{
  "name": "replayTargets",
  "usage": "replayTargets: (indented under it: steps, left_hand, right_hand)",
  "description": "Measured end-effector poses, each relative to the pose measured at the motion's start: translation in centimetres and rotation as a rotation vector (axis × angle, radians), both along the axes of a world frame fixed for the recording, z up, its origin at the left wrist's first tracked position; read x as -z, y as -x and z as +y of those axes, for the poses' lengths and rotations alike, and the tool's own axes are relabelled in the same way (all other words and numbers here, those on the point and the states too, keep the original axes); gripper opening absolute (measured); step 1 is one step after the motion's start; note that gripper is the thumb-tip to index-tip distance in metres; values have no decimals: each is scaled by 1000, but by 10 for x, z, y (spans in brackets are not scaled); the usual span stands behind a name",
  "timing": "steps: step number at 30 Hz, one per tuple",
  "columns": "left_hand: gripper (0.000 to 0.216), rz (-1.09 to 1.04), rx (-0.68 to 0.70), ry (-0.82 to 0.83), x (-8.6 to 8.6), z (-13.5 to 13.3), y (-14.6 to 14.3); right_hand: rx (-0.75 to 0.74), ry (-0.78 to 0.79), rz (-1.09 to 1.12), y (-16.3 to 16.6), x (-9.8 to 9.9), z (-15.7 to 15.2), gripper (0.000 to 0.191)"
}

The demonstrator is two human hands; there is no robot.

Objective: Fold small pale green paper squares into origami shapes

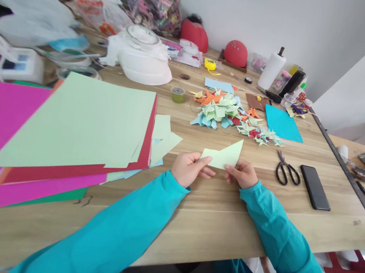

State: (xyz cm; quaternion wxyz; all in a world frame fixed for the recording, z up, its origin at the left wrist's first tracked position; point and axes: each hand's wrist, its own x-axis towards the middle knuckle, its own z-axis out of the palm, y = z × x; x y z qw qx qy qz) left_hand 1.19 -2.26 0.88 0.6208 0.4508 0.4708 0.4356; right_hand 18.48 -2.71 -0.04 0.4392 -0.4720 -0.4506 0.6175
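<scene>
Over a wooden table, pinched a folded green paper with left hand and right hand, one at each end. Beyond the fingertips, paper cranes; right of the fingers, scissors and phone; left, stacked sheets.

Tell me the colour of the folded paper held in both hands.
Pale green, the folded paper shows best in the head view, held between the left hand and right hand.
</scene>
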Motion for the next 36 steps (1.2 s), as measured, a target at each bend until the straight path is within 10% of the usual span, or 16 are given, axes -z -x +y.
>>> replayTargets:
  steps: [5,13,18,29,36]
  left_hand:
    - [43,78,-92,-148,6,-1,0]
    - [22,567,-106,-1042,12,5,9]
    - [13,470,-108,-996,13,7,9]
    - [11,463,-147,-874,3,2,9]
    - [14,284,118,-682,-6,-3,10]
  right_hand:
    - [13,28,58,-4,1,2,30]
    - [-45,152,170,-3,-7,0,41]
    - [-43,-3,-124,0,-3,-2,74]
    - [191,-848,-815,-2,-7,-8,52]
    - [43,-914,-654,-1,-9,-8,15]
